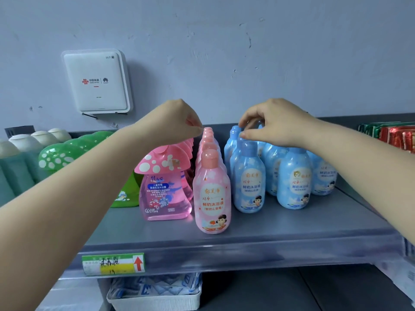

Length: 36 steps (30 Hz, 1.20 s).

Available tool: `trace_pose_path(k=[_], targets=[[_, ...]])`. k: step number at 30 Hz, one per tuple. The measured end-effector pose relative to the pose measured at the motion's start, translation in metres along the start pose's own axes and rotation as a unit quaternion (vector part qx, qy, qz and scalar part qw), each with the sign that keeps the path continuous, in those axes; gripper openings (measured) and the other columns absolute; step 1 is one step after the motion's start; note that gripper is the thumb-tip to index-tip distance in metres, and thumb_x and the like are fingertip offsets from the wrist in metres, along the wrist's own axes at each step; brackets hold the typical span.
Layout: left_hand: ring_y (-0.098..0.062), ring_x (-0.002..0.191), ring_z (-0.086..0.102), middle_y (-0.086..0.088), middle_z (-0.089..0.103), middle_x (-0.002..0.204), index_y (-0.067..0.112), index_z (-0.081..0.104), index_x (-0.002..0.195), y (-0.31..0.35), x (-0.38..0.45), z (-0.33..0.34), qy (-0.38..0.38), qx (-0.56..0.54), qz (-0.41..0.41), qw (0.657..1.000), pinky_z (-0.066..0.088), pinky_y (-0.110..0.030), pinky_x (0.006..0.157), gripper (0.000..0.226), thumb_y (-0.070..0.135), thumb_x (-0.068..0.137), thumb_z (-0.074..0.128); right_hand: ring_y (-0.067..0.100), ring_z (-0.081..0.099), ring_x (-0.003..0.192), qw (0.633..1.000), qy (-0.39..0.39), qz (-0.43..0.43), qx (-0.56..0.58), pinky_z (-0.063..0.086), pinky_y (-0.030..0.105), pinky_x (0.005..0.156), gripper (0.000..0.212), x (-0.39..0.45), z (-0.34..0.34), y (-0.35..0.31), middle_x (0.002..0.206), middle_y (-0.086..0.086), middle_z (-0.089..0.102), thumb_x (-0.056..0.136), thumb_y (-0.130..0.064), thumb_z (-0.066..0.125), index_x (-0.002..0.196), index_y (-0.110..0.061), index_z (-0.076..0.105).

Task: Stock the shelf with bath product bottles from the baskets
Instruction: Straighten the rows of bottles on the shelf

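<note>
Grey metal shelf (258,239): stock as it stands before you.

Item 1. Row of pink round-shouldered plastic bottles (212,194) with pink caps, running from near to far at shelf centre. The front label carries Chinese characters and a cartoon child. Your left hand (177,122) is at the far end of this row, its fingertips bunched at a rear cap; whether it pinches the cap or only touches it cannot be told.

Item 2. Cluster of light blue plastic bottles (294,178) of the same shape, with blue caps, just right of the pink row. Labels show the same layout of Chinese characters and cartoon child. Your right hand (276,122) hangs over the far ones, fingers curled down, thumb and forefinger pinching the cap of one blue bottle (241,142).

Item 3. Row of clear pink mushroom-capped bottles (165,187), left of the pink row and touching it. The label reads "Kids strawberry shampoo and body wash", "270ml".

Item 4. Green mushroom-capped bottles (67,153) with white spots, further left.

Item 5. Teal bottles with cream domed caps (20,144), at far left.

Item 6. Red and green foil packets (390,133), at far right.

Shelf edge: green and yellow price tag (113,263), handwritten, with a red arrow. On the wall behind: white router box (96,81) marked "WiFi 7". Below the shelf: white basket (155,297) of blue-printed packets.
</note>
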<state>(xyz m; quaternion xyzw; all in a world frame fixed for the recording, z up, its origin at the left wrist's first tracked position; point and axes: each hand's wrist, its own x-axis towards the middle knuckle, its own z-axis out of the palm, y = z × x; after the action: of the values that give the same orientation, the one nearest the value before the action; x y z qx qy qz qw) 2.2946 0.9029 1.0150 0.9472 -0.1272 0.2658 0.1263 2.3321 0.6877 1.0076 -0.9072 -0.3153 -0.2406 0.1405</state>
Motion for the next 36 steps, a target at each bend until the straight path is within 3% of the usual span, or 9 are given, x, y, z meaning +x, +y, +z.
trace_pose_path(k=[4, 9, 12, 17, 22, 26, 31, 36], targets=[[-0.013, 0.084, 0.064, 0.004, 0.072, 0.091, 0.016, 0.075, 0.096, -0.004, -0.005, 0.008, -0.051, 0.016, -0.028, 0.998, 0.045, -0.023, 0.071, 0.018, 0.017, 0.083, 0.063, -0.01, 0.044, 0.067, 0.999, -0.027, -0.019, -0.029, 0.028, 0.023, 0.082, 0.024, 0.008, 0.01, -0.01, 0.098, -0.014, 0.069, 0.083, -0.036, 0.066, 0.105, -0.026, 0.066], [-0.017, 0.083, 0.064, 0.003, 0.072, 0.089, 0.023, 0.076, 0.094, -0.009, 0.002, 0.013, -0.129, 0.041, -0.043, 0.99, 0.051, -0.029, 0.076, 0.018, 0.02, 0.079, 0.068, 0.008, 0.057, 0.098, 0.992, -0.091, -0.022, -0.087, 0.025, 0.033, 0.09, 0.027, 0.028, 0.021, -0.025, 0.086, -0.019, 0.064, 0.078, -0.04, 0.069, 0.102, -0.028, 0.068], [-0.007, 0.07, 0.059, 0.008, 0.07, 0.079, 0.027, 0.077, 0.089, -0.014, 0.002, 0.007, -0.156, 0.015, -0.046, 0.987, 0.046, -0.018, 0.065, 0.013, 0.026, 0.076, 0.073, 0.006, 0.057, 0.092, 0.986, -0.142, -0.033, -0.081, 0.025, 0.034, 0.091, 0.024, 0.029, 0.021, -0.029, 0.074, -0.023, 0.06, 0.074, -0.039, 0.072, 0.096, -0.029, 0.071], [-0.01, 0.081, 0.063, 0.01, 0.072, 0.085, 0.034, 0.074, 0.08, -0.014, -0.001, 0.01, -0.189, 0.008, -0.039, 0.981, 0.05, -0.026, 0.079, 0.008, 0.031, 0.073, 0.077, 0.002, 0.054, 0.085, 0.97, -0.192, -0.056, -0.136, 0.024, 0.033, 0.087, 0.025, 0.027, 0.025, -0.029, 0.084, -0.022, 0.065, 0.072, -0.045, 0.073, 0.094, -0.033, 0.071], [-0.002, 0.065, 0.059, 0.015, 0.069, 0.071, 0.039, 0.07, 0.068, -0.013, 0.002, 0.01, -0.235, 0.002, -0.036, 0.971, 0.05, -0.021, 0.071, 0.015, 0.027, 0.075, 0.075, -0.002, 0.048, 0.07, 0.97, -0.212, -0.053, -0.109, 0.026, 0.031, 0.089, 0.027, 0.028, 0.024, -0.03, 0.063, -0.026, 0.056, 0.069, -0.052, 0.074, 0.086, -0.032, 0.073], [-0.001, 0.061, 0.057, 0.015, 0.069, 0.068, 0.036, 0.073, 0.07, -0.015, 0.001, 0.01, -0.242, -0.022, -0.034, 0.969, 0.047, -0.017, 0.068, 0.007, 0.03, 0.072, 0.077, -0.002, 0.045, 0.065, 0.97, -0.208, -0.053, -0.111, 0.026, 0.031, 0.091, 0.032, 0.028, 0.026, -0.033, 0.048, -0.027, 0.052, 0.07, -0.055, 0.072, 0.088, -0.029, 0.073], [-0.003, 0.062, 0.056, 0.013, 0.07, 0.071, 0.03, 0.077, 0.081, -0.019, 0.003, 0.014, -0.221, -0.001, -0.029, 0.975, 0.048, -0.021, 0.069, 0.013, 0.039, 0.071, 0.077, 0.0, 0.046, 0.069, 0.974, -0.196, -0.061, -0.091, 0.029, 0.031, 0.094, 0.033, 0.028, 0.032, -0.031, 0.071, -0.022, 0.059, 0.072, -0.051, 0.072, 0.094, -0.026, 0.074], [-0.004, 0.061, 0.056, 0.012, 0.069, 0.071, 0.028, 0.077, 0.081, -0.02, 0.003, 0.014, -0.217, -0.002, -0.03, 0.976, 0.046, -0.019, 0.066, 0.014, 0.039, 0.072, 0.077, 0.0, 0.044, 0.07, 0.975, -0.196, -0.062, -0.087, 0.027, 0.027, 0.087, 0.033, 0.027, 0.032, -0.032, 0.07, -0.023, 0.057, 0.074, -0.05, 0.071, 0.096, -0.025, 0.074]])
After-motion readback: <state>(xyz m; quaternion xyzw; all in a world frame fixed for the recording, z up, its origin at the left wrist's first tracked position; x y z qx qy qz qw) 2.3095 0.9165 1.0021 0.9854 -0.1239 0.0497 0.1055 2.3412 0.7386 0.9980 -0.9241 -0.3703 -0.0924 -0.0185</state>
